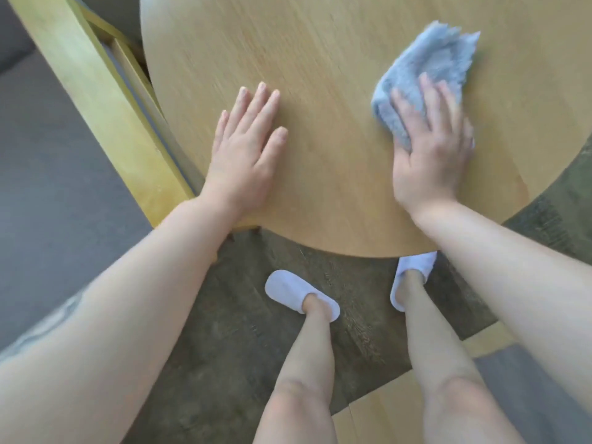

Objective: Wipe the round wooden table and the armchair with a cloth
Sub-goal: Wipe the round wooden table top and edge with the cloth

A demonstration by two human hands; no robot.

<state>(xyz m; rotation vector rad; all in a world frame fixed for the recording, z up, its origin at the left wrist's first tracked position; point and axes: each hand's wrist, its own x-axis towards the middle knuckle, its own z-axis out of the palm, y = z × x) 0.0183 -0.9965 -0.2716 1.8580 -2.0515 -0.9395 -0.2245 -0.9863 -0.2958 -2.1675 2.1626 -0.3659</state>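
The right hand (pixel 431 149) is pressing flat-fingered (not clenching) on the soft, light cloth (pixel 429 75); the left hand (pixel 246 149) is lying released on the tabletop (pixel 320 75).

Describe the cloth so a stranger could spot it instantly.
Find the round wooden table filling the upper frame. On its right side, the right hand presses flat on a crumpled cloth. It is the only pale blue, fuzzy thing there; the left hand lies bare on wood.

The round table (pixel 336 91) runs off the top and right edges.
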